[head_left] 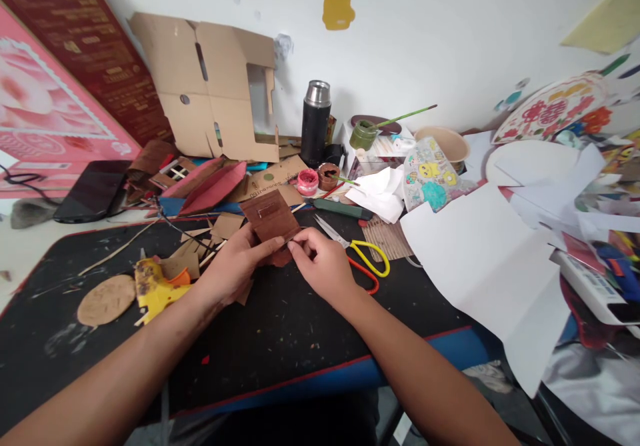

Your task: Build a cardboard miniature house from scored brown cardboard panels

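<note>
Over the desk [295,339], the left hand [243,259] is gripping the brown card [275,218] at left, the right hand [323,263] pinching its near-right corner.

Brown is being shown by the card piece [273,217] in the middle. To the right, yellow and red are being displayed by the scissors' handles [358,244], and to the left, dark-stained yellow by the glue gun [155,286]. Black edged with red is being shown by the mat [280,359]. At far right, red motifs on white are being carried by the fan [543,116].
</note>
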Demonstrator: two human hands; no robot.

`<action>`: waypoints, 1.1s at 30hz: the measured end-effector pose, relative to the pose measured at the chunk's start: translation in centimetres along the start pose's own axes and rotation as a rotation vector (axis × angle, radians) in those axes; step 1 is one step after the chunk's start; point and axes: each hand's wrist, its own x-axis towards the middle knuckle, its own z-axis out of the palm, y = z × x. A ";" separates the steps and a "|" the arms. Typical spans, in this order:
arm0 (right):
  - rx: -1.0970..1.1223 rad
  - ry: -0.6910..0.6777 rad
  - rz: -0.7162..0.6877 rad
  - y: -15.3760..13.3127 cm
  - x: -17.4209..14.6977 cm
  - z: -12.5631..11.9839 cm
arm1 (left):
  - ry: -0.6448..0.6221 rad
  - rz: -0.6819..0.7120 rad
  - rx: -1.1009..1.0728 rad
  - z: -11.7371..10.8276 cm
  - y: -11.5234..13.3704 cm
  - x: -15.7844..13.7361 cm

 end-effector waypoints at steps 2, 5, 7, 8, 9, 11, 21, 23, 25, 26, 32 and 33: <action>-0.002 -0.003 0.001 0.0 0.0 0.0 | -0.001 -0.010 -0.006 0.0 -0.1 0.0; -0.018 -0.005 0.003 0.0 0.0 0.0 | -0.010 -0.006 -0.002 -0.1 -0.1 0.1; -0.031 -0.008 0.011 0.0 0.0 0.0 | -0.010 0.005 0.007 -0.1 -0.1 0.0; -0.036 -0.011 0.016 0.0 0.0 0.0 | -0.008 0.008 0.009 -0.1 -0.1 0.0; -0.039 -0.015 0.021 0.0 0.0 0.0 | -0.006 0.007 0.010 -0.1 -0.1 0.0; -0.040 -0.017 0.028 0.0 0.0 -0.1 | -0.001 -0.001 0.007 -0.2 -0.1 0.0; -0.008 -0.014 0.010 0.0 0.0 -0.1 | 0.013 -0.017 -0.024 -0.1 0.0 0.0; -0.010 -0.020 0.013 0.1 0.0 -0.1 | 0.012 -0.023 -0.031 -0.1 0.0 0.0; -0.007 -0.019 0.010 0.1 -0.1 -0.1 | 0.009 -0.031 -0.043 -0.2 -0.1 0.1; -0.002 -0.017 0.006 0.1 -0.1 -0.1 | 0.006 -0.034 -0.049 -0.3 -0.1 0.1; 0.035 -0.003 -0.005 0.1 -0.2 -0.2 | -0.006 -0.037 -0.065 -0.3 0.1 0.0; 0.038 -0.003 -0.002 0.0 -0.2 -0.3 | -0.006 -0.038 -0.066 -0.3 0.2 -0.1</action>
